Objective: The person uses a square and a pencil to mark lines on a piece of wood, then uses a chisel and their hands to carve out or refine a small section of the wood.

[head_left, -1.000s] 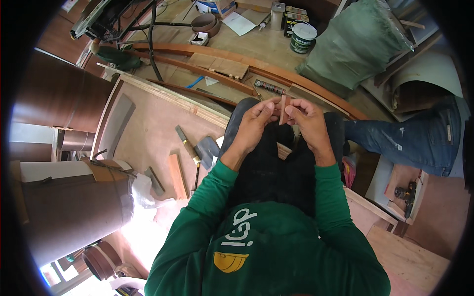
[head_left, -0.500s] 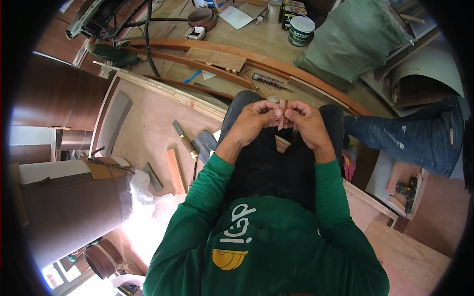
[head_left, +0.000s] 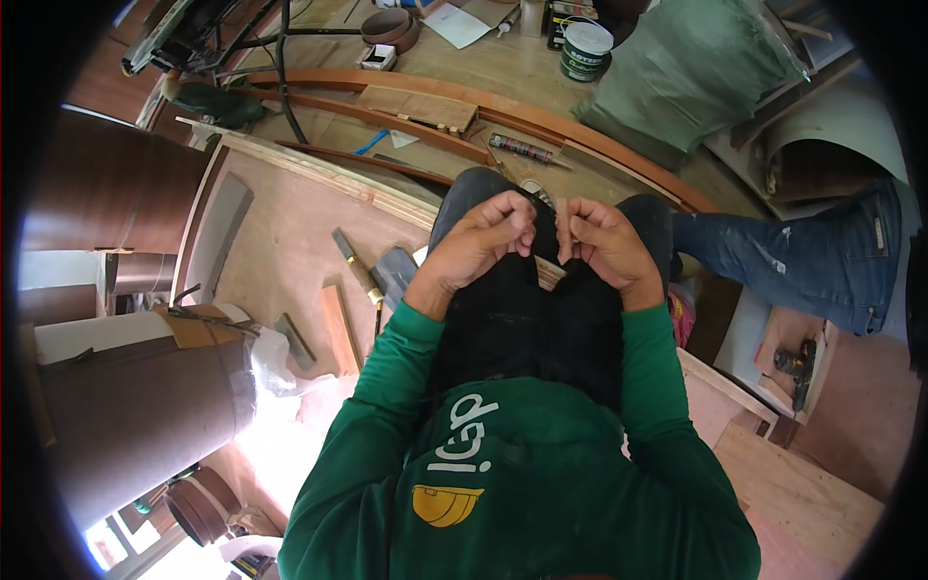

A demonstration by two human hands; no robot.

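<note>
Over my lap, my right hand [head_left: 611, 242] pinches a small thin piece of wood [head_left: 564, 230], held upright between thumb and fingers. Across a small gap from it, my left hand [head_left: 488, 237] is closed, its fingers curled in toward the thumb. Whatever may be inside that pinch is too small or hidden to make out. Below and between the hands, a pale wood edge [head_left: 551, 274] shows between my dark-trousered legs.
A curved wooden strip [head_left: 435, 89] runs ahead of my knees, with a sealant tube [head_left: 520, 147] beside it. A chisel-like tool [head_left: 358, 266] lies left. A paint pail [head_left: 586, 50] stands farther off. Another person's jeans-clad leg [head_left: 793, 249] is close on the right.
My hands have drawn apart from their meeting point over my lap. The small piece of wood, earlier between both hands, stays in my right hand.
</note>
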